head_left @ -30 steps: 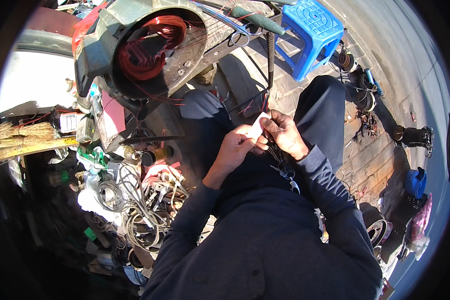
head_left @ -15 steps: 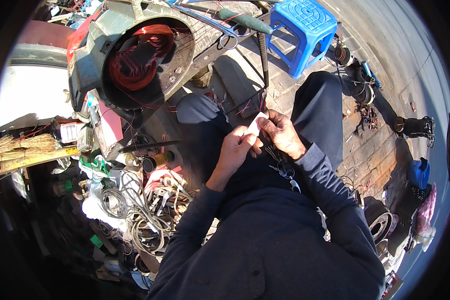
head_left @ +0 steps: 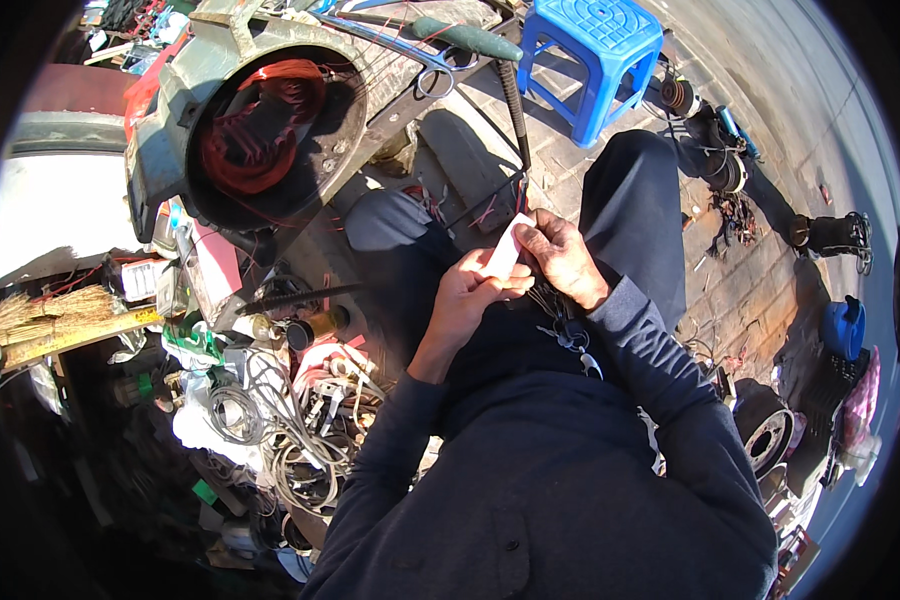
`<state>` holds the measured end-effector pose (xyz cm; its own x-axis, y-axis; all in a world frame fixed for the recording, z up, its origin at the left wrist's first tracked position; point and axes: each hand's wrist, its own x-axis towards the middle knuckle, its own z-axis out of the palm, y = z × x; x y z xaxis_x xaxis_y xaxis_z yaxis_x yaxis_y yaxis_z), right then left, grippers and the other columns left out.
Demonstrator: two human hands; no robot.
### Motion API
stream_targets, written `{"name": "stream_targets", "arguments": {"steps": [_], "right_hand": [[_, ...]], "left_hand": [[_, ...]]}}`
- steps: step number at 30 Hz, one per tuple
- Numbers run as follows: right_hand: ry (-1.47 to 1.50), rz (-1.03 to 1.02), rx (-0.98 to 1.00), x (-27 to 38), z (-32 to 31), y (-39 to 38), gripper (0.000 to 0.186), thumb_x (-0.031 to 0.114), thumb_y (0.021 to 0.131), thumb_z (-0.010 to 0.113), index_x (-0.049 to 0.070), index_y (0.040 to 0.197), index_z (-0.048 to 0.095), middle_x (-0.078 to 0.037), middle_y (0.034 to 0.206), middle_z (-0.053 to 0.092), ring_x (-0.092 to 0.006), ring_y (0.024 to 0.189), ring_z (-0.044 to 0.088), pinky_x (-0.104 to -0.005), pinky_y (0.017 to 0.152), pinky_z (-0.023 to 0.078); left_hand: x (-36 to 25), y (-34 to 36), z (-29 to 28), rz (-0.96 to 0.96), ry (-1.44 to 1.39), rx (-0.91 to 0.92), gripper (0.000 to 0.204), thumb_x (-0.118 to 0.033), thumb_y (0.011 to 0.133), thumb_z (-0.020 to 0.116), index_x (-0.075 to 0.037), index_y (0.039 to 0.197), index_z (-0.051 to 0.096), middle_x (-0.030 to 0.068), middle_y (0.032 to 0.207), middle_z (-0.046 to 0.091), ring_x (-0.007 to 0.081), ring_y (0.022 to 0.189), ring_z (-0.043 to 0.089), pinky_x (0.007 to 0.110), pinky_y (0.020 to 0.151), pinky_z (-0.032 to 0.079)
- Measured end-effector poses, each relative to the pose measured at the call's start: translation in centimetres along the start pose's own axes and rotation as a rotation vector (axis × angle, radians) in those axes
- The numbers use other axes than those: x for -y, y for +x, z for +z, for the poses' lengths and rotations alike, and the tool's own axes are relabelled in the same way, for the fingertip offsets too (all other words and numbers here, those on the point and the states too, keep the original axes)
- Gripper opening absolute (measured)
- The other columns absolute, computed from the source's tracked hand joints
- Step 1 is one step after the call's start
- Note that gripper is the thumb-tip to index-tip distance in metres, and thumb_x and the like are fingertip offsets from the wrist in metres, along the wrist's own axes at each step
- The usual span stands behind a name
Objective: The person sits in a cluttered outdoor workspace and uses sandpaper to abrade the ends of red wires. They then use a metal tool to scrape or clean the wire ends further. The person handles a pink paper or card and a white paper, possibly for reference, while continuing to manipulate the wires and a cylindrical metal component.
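Between my knees, both hands hold a small pale pink strip of paper or thin card [head_left: 508,247]. My left hand [head_left: 466,297] pinches its lower end, thumb and fingers closed. The thumb and bent fingers of my right hand [head_left: 564,259] grip its upper right edge. Ahead and to the left, a grey metal motor housing [head_left: 166,135] lies with its round opening toward me. Coils of red copper wire [head_left: 255,170] sit inside it. A bunch of keys [head_left: 570,333] hangs below my right hand.
A blue plastic stool [head_left: 592,60] stands ahead on the paving. Scissors [head_left: 433,80] and a green-handled tool [head_left: 467,38] lie beside the housing. To my left are a straw broom [head_left: 55,312], a pink sheet [head_left: 213,262] and tangled cables [head_left: 305,465]. Motor parts [head_left: 727,172] line the right.
The pale pink strip stands more upright, with more of its face showing between my hands. My left fingers have shifted a little along it. The whole view has moved slightly.
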<state>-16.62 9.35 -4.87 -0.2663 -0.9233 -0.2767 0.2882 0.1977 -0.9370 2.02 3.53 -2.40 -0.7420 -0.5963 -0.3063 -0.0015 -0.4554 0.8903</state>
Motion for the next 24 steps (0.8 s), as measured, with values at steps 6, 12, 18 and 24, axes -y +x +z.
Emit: {"name": "stream_targets", "arguments": {"steps": [6, 12, 18, 24], "right_hand": [[-0.114, -0.093, -0.028, -1.0, -0.1, 0.0, 0.020, 0.017, 0.106, 0.062, -0.001, 0.098, 0.063, -0.004, 0.082, 0.066, -0.0102, 0.074, 0.059, -0.0288, 0.068, 0.051], [-0.301, -0.248, -0.028, 0.7, 0.0, -0.5, 0.020, 0.018, 0.105, 0.064, 0.000, 0.096, 0.065, -0.008, 0.078, 0.069, -0.0127, 0.071, 0.062, -0.0312, 0.065, 0.052], [-0.638, -0.377, 0.201, 6.0, 2.1, 0.0, 0.025, 0.022, 0.102, 0.066, -0.002, 0.096, 0.068, -0.016, 0.076, 0.068, -0.0282, 0.068, 0.069, -0.0384, 0.064, 0.053], [-0.832, -0.602, 0.353, 10.6, 6.3, 1.5, 0.026, 0.022, 0.103, 0.065, -0.001, 0.092, 0.065, -0.017, 0.077, 0.067, -0.0316, 0.069, 0.069, -0.0391, 0.063, 0.053]], "left_hand": [[1.0, 0.4, -0.3, -0.098, -0.090, -0.025, 0.038, -0.009, 0.103, 0.056, 0.007, 0.137, 0.051, 0.0212, 0.117, 0.071, 0.0295, 0.106, 0.074, 0.041, 0.094, 0.061], [0.7, 0.2, -0.4, -0.153, -0.389, 0.032, 0.031, -0.006, 0.099, 0.058, 0.002, 0.129, 0.058, 0.0178, 0.116, 0.071, 0.0302, 0.108, 0.073, 0.040, 0.093, 0.060], [-1.2, -0.3, -0.8, -0.022, -0.081, 0.054, 0.021, -0.005, 0.103, 0.056, 0.001, 0.121, 0.063, 0.0111, 0.104, 0.075, 0.0187, 0.092, 0.076, 0.033, 0.083, 0.062], [-3.7, -3.7, -3.1, 0.052, -0.540, 0.010, 0.030, -0.022, 0.108, 0.056, -0.001, 0.129, 0.060, 0.0146, 0.120, 0.070, 0.0233, 0.105, 0.072, 0.036, 0.090, 0.058]]}}
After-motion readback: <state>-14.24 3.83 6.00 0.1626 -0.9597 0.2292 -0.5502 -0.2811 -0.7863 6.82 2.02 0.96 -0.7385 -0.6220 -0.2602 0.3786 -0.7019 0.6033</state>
